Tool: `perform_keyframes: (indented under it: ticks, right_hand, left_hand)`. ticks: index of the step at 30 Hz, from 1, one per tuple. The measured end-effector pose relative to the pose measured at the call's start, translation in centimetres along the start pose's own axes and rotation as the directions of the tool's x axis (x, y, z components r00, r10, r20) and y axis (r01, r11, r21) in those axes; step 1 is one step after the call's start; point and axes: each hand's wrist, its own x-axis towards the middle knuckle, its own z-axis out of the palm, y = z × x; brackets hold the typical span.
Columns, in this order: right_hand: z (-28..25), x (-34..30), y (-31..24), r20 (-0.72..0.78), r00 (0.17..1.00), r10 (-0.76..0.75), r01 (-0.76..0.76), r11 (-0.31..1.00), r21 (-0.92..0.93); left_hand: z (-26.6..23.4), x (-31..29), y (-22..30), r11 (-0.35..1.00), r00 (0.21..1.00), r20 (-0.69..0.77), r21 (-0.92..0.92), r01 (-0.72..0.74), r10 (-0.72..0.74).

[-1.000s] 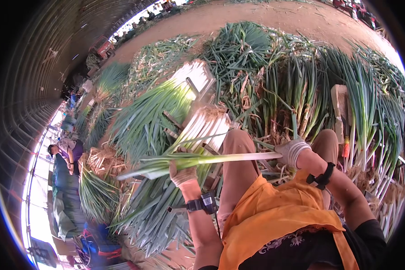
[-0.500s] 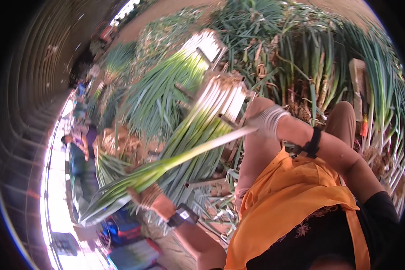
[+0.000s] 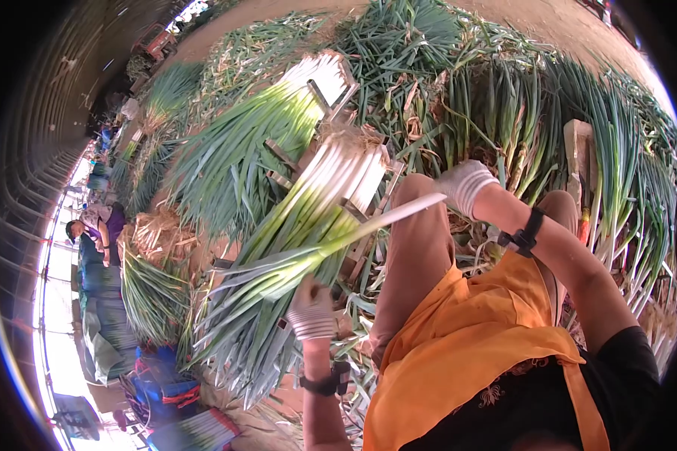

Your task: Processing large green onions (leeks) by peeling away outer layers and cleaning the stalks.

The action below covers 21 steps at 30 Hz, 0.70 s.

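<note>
While the right hand [image 3: 465, 184] is beside the leek's white end, the left hand [image 3: 311, 308] has slid out from around the leaves and now sits at their near edge. A second ago that left hand clasped the leaves and the leek [image 3: 376, 224] ran almost level across both knees; now it slants, leaves down-left, white tip raised toward the right fingertips. Its leafy half hangs over or rests on the bundle [image 3: 346, 180] ahead of the left hand; contact there is unclear.

The left fingers are blurred and point up to the leaves, so I cannot tell whether they are spread or pinching. The right fingers are smeared too; the white end comes right up to them, but whether they nip it or have let go does not show.

I judge that the leek is between being handled and lying with the others, its leaves pointing the same way as the bundle's. Beyond the bundle from the left hand is another bunch [image 3: 252, 143]; ahead and right of the right hand stands the heap [image 3: 504, 113].
</note>
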Motion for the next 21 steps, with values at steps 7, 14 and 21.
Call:
perform_keyframes:
  ticks: [7, 14, 21]
  right_hand:
    - [-1.5, -1.7, 0.9, 0.102, 0.994, -0.037, 0.031, 0.997, 0.066]
    - [6.1, 2.0, 15.9, 0.063, 0.862, 0.503, -0.507, 0.855, 0.107]
    - [14.6, 2.6, 10.8, 0.287, 0.877, 0.384, -0.461, 0.841, 0.283]
  left_hand:
    - [3.0, 8.1, 0.9, 0.706, 0.871, 0.459, 0.557, -0.437, 0.177]
    - [-5.7, 13.4, -0.3, 0.667, 0.944, 0.316, 0.723, -0.179, -0.089]
    - [-0.4, 17.3, -0.7, 0.559, 0.871, 0.230, 0.827, 0.060, -0.434]
